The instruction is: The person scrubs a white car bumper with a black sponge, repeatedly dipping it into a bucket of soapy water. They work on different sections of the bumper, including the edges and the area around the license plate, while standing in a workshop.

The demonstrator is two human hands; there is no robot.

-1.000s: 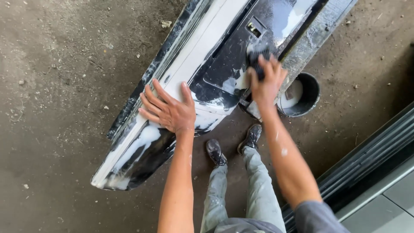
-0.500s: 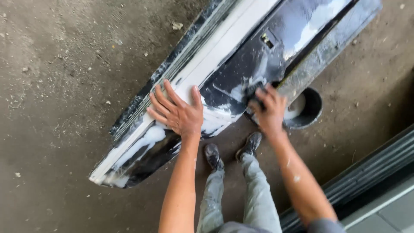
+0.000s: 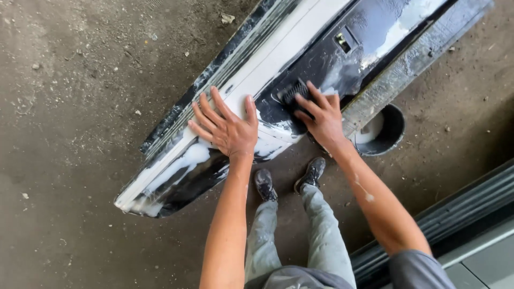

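Soapy black panel under both hands
Left hand point(image 3: 227, 128) lies flat, fingers spread, on the panel point(image 3: 300, 48); right hand point(image 3: 320, 119) grips a dark sponge point(image 3: 293, 93) just beside it.

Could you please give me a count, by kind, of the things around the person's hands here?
Black car body panel, soapy: 1
Dark scrubbing pad under right hand: 1
Black bucket: 1
Dark shoes: 2
Total: 5
The left hand lies flat on the panel.

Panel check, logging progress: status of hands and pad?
Left hand flat on soapy panel. Right hand pressing dark pad. Bucket beside, clear.
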